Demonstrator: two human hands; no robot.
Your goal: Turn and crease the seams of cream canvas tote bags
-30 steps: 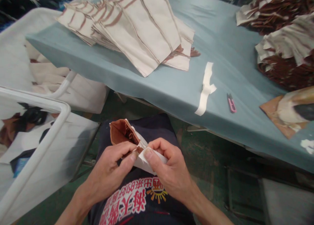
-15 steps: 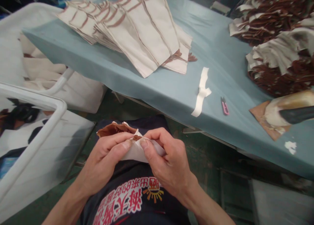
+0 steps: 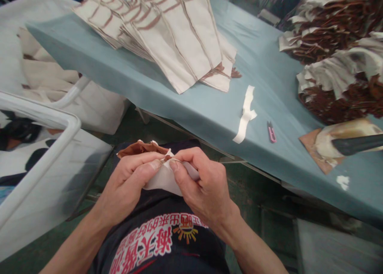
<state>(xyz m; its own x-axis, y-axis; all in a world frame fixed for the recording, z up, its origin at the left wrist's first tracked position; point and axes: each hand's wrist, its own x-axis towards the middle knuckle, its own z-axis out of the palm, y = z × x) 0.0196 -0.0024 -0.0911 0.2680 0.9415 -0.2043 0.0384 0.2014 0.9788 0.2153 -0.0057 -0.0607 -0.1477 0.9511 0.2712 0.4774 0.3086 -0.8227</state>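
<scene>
Over my lap, my left hand [image 3: 131, 180] and my right hand [image 3: 200, 178] pinch the edge of a white and brown fabric piece [image 3: 164, 180] between thumbs and fingers. The two thumbs sit close together, with a small brown bit of the piece showing between them. Its brown side [image 3: 140, 147] bulges up behind my left fingers, and a white flap hangs below the thumbs. The part under my palms is hidden. Nearest on the table are a white strip [image 3: 245, 114] with a short crosspiece and small pink thread snips [image 3: 271, 132].
A blue-covered table [image 3: 203, 110] runs across in front. On it lie stacked white panels with brown trim [image 3: 176, 38], brown and white bundles [image 3: 341, 82], and a glue pot [image 3: 335, 142] with a dark handle on a brown board. White bins [image 3: 74, 154] stand at left.
Both hands keep their pinch on the fabric piece and have shifted only slightly. The camera view has moved a little; the things on the table lie as before.
</scene>
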